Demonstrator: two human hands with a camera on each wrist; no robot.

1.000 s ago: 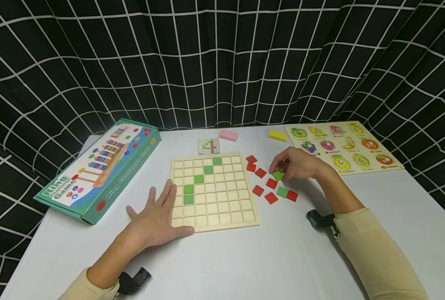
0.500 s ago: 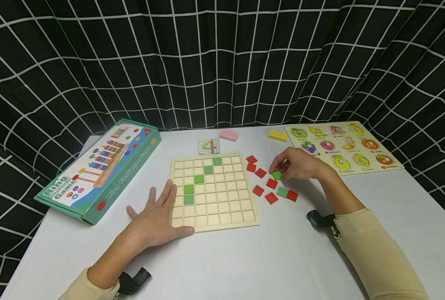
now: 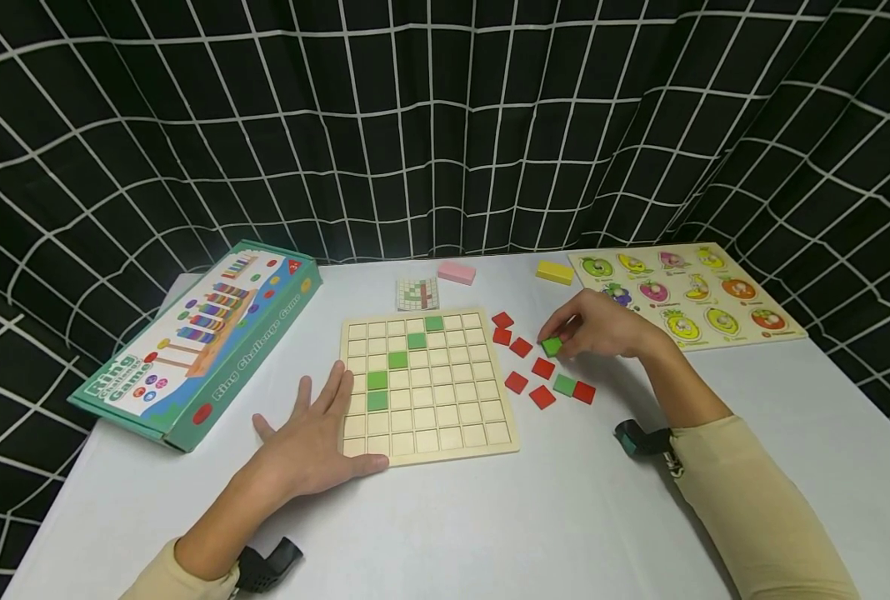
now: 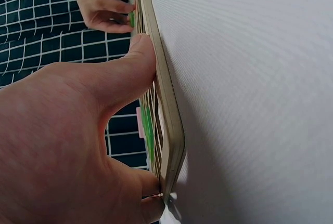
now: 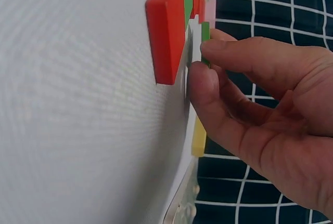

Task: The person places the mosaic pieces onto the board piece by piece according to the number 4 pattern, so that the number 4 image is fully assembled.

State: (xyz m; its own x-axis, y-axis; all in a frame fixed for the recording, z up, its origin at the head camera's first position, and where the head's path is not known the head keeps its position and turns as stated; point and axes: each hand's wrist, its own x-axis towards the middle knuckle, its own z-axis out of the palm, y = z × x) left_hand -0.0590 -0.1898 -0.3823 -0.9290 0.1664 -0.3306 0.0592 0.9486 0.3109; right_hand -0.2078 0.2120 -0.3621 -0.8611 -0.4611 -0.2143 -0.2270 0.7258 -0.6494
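Observation:
A wooden grid board (image 3: 460, 415) lies mid-table, with several green tiles (image 3: 397, 360) set in its squares in a slanting line. My left hand (image 3: 306, 446) rests along the board's left edge, fingers spread and straight, the thumb over the near-left corner. To the right of the board, my right hand (image 3: 601, 327) pinches a green square tile (image 3: 552, 347) between thumb and fingers; in the right wrist view this green tile (image 5: 205, 31) is partly hidden by the fingertips. Several red tiles (image 3: 542, 397) and another green tile (image 3: 564, 384) lie loose around it on the white table.
Behind the board sits a small pattern card (image 3: 417, 294), beside a pink block (image 3: 457, 272) and a yellow block (image 3: 555, 272). A fruit puzzle board (image 3: 685, 292) lies at the back right. On the left is a green game box (image 3: 205, 337). A black gridded cloth (image 3: 445, 125) surrounds the table.
The pinched green tile has shifted slightly left and away from me with my right hand, and looks a little raised. My left hand stays in place.

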